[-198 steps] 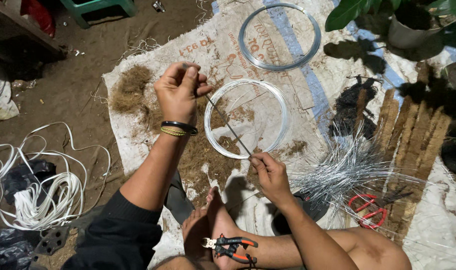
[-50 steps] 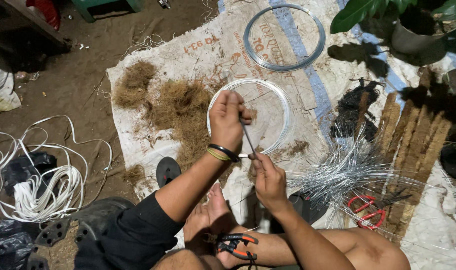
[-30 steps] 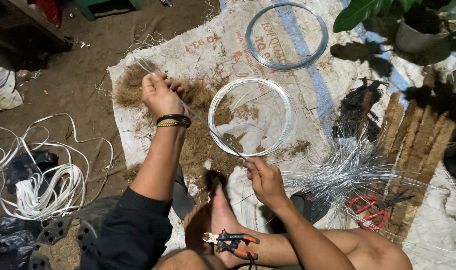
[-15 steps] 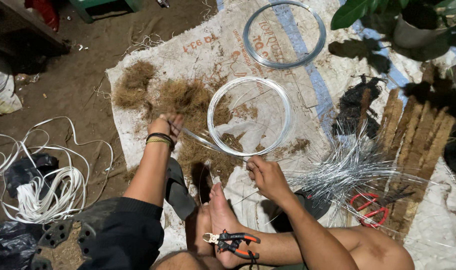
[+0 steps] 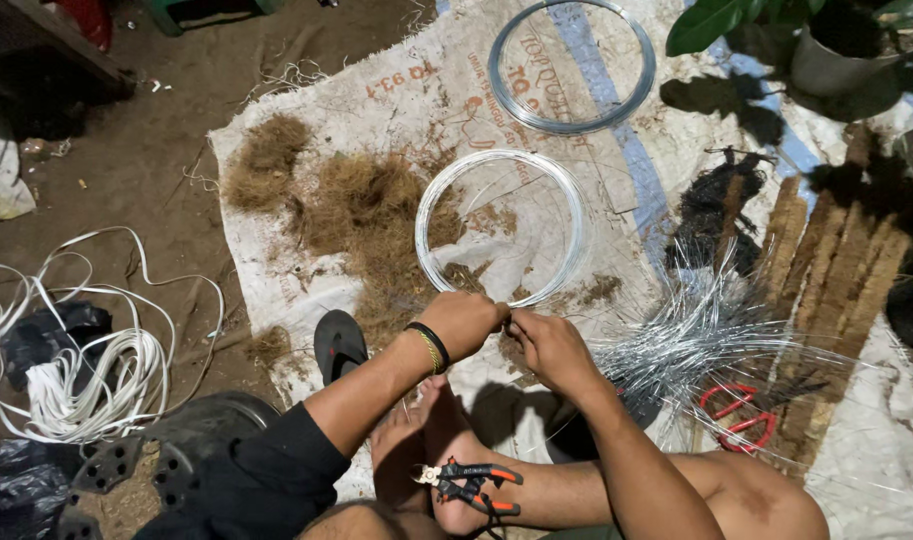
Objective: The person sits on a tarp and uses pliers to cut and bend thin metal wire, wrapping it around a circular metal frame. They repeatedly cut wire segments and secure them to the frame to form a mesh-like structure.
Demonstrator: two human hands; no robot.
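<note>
The left hand [image 5: 464, 322] and right hand [image 5: 548, 345] are meeting fingertip to fingertip, both pinching the near rim of the wire ring [image 5: 500, 228]. The ring is lying flat on the sack [image 5: 376, 90], stretching straight away from them, about equally close to both hands.

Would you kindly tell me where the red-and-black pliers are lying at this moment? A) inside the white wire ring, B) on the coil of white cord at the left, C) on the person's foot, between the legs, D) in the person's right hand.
C: the pliers rest on the bare foot at the bottom of the view, while the left hand and the right hand meet at the near rim of the white wire ring.
</note>
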